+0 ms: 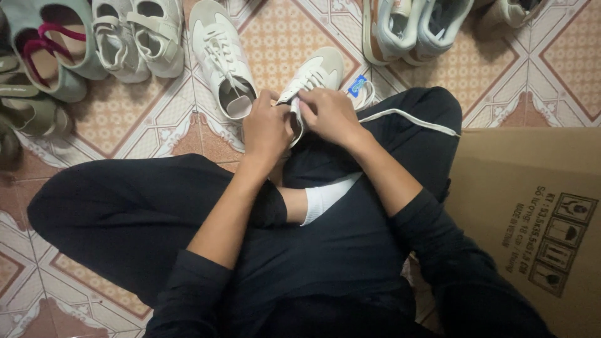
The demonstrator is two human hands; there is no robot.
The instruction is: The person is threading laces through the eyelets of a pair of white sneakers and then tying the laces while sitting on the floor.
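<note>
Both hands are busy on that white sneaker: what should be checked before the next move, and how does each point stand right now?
1. Both hands on the shoe: left hand and right hand grip the white sneaker at its opening. Ok.
2. Laces free of tangles: hidden under the fingers. Cannot tell.
3. Matching shoe within reach: the second white sneaker lies beside it on the tiled floor. Ok.
4. Room to work: other pairs of shoes stand apart from the hands. Ok.
5. Cardboard box out of the way: it lies against the right leg. Cannot tell.
</note>
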